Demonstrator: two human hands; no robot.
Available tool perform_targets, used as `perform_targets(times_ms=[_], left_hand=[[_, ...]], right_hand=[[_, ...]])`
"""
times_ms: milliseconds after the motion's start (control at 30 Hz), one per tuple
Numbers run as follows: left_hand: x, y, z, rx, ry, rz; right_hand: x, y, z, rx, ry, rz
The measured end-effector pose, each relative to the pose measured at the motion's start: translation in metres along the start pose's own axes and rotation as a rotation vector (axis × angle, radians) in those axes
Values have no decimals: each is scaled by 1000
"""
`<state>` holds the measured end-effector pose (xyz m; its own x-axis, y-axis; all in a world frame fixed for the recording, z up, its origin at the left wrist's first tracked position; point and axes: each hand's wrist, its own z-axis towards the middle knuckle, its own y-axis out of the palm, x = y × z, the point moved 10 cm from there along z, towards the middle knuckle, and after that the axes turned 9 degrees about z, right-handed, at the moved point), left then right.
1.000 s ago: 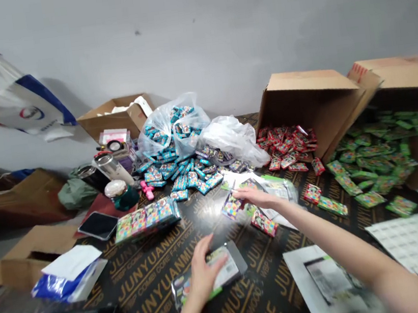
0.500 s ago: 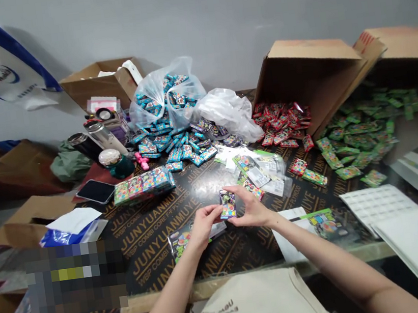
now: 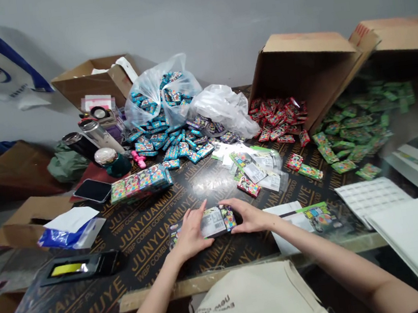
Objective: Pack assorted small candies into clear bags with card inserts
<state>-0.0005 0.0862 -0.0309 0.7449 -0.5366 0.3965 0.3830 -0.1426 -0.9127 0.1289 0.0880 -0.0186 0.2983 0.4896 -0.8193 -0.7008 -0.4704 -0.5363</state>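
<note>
A clear plastic pouch with a white label lies on the dark board near its front edge. My left hand rests on the pouch's left part, fingers curled over it. My right hand pinches a small multicoloured card packet at the pouch's right end. The packet sits at or just inside the pouch's mouth; I cannot tell which.
Behind lie piles of blue packets, red packets spilling from a tipped carton, and green packets. A packet stack, a phone, flasks and a tape dispenser sit left. Label sheets lie right.
My right hand took a multicoloured packet from the pile, brought it to the left hand, then both lowered it to the pouch on the board. The camera tilted down.
</note>
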Motion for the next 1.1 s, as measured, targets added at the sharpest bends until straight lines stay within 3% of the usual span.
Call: perform_targets(times_ms=[67,167,300,367,433,533,600,667,767,833,933,1000,1100], left_hand=[[0,-2,1,10,-2,-25],[-9,-7,3,69,-84,-61],[-9,-4,7,72,-92,-98],[-11,-1,7,62,-89,-93],[-16,3,7,50,-100,-70],[-18,6,11,63,-127,-46],[-17,0,16,150,-209,-118],[-15,-1,23,219,-342,-359],[2,25,37,105,-485,-881],[17,36,43,-3,-505,-1053],[24,38,44,-110,-488,-1064],[23,38,39,-175,-466,-1069],[4,17,31,-87,-369,-764]], right_hand=[[1,-3,-2,56,17,-1],[3,-14,-6,240,80,-97],[2,-7,-7,182,89,-154],[15,-34,-14,324,167,-287],[38,-71,-32,517,341,-442],[67,-94,-48,557,515,-485],[62,-90,-47,579,458,-390],[38,-79,-41,640,339,-270],[-4,-53,-24,575,214,-126],[-27,-39,-15,448,166,-82],[-42,-32,-10,282,103,-16],[-41,-35,-11,247,64,31],[-28,-41,-14,281,28,-7]])
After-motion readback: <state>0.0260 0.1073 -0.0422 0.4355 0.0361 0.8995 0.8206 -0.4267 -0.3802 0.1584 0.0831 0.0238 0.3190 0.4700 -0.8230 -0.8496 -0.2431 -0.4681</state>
